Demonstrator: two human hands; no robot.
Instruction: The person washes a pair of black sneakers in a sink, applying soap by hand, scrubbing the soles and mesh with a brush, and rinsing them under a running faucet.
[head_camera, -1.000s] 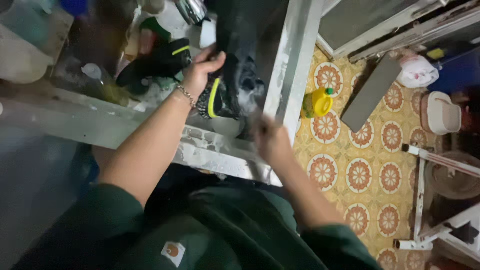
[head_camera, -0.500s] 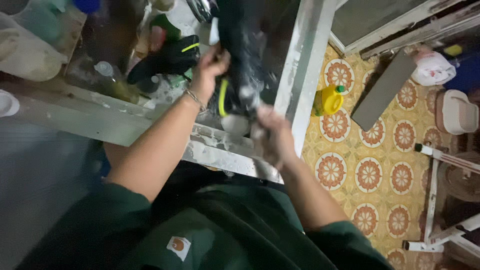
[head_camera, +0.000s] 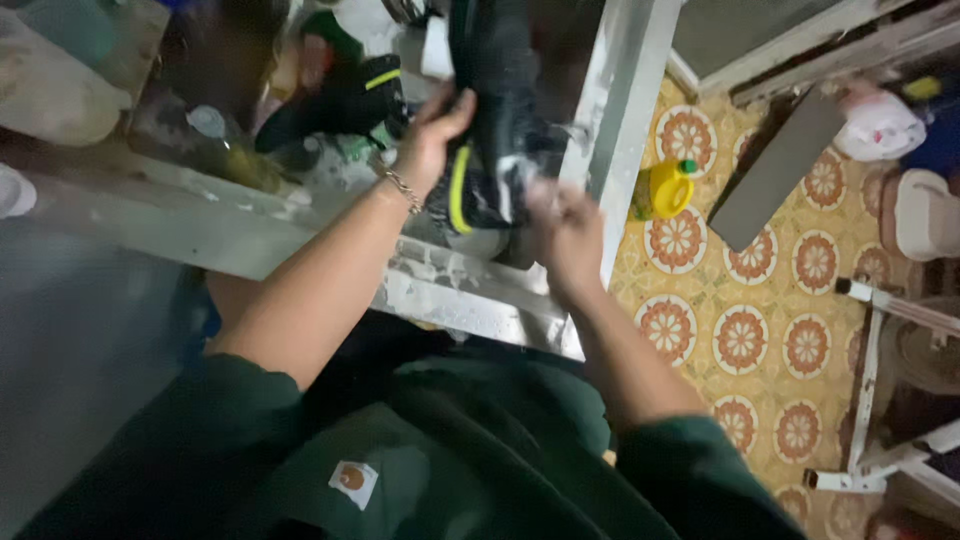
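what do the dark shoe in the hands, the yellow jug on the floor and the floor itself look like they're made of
Shoe: looks like dark fabric or mesh with a neon-yellow trim strip, wet and soapy with white foam; blur leaves the exact weave open.
Yellow jug: probably moulded plastic, smooth and slightly glossy, with a green cap.
Floor: apparently glazed ceramic tile, with a repeating orange medallion print and faint joint lines.

A yellow jug (head_camera: 667, 188) with a green cap stands on the patterned floor (head_camera: 760, 340), just beside the pale sink wall (head_camera: 625, 120). Beyond the jug a grey board (head_camera: 775, 172) lies tilted, with a white bag (head_camera: 880, 128) past it. A clear bottle (head_camera: 215, 130) lies left of the sink wall.
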